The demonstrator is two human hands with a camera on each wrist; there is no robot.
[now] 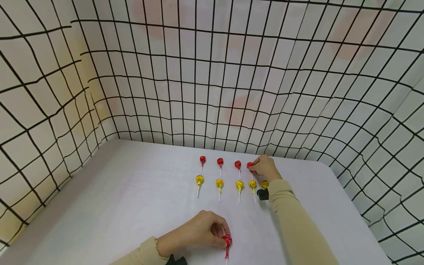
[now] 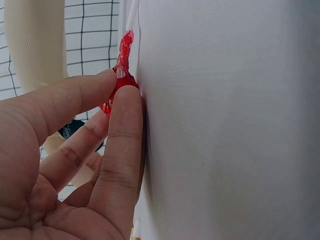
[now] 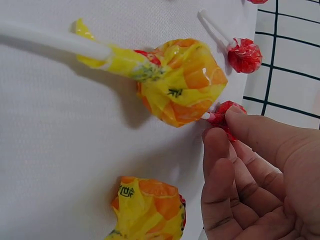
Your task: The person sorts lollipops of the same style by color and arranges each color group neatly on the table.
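Near the front of the white table, my left hand [image 1: 207, 230] pinches a red-wrapped lollipop [image 1: 227, 240] by its head, the stick pointing toward me. In the left wrist view, thumb and fingertips hold its red wrapper [image 2: 125, 55]. Farther back, my right hand [image 1: 265, 167] pinches another red lollipop [image 1: 250, 165] at the right end of a row of red lollipops [image 1: 220, 161]. A row of yellow lollipops [image 1: 219, 183] lies in front of them. The right wrist view shows a large yellow lollipop [image 3: 182, 82] close by, and my thumb and fingertips on the red one [image 3: 230, 107].
A black wire grid [image 1: 195, 77] over white sheeting stands behind and at both sides of the table [image 1: 126, 206]. The rightmost yellow lollipop [image 1: 264, 184] is partly covered by my right sleeve [image 1: 294, 221] and a black wrist device [image 1: 262, 194].
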